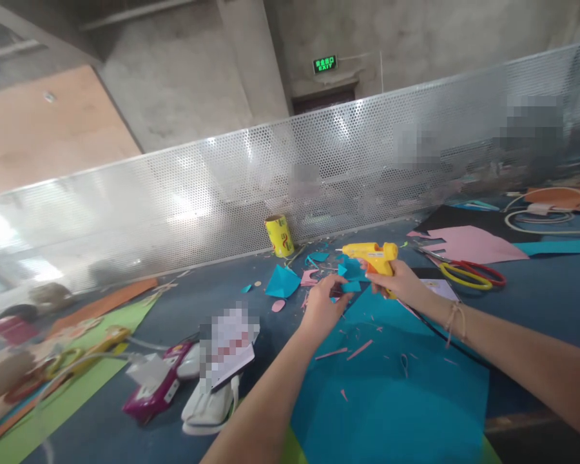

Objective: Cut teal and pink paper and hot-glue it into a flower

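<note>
A yellow hot glue gun [374,252] is gripped in my right hand [397,283], its nozzle pointing left. Just to the left, my left hand [325,301] pinches a small blue paper piece [352,287] between thumb and fingers. Both hands are above the top end of a large blue paper sheet [401,380], strewn with thin pink scraps. A folded blue paper shape [283,281] lies left of my left hand, with a pink paper oval [278,306] nearby.
Red-and-yellow scissors [471,274] and pink paper [478,243] lie at right. A yellow cardboard tube [279,236] stands by the perforated metal screen [232,187]. A purple power strip [152,393] with plugs and white cables is at left. Another person's hand [9,367] is at far left.
</note>
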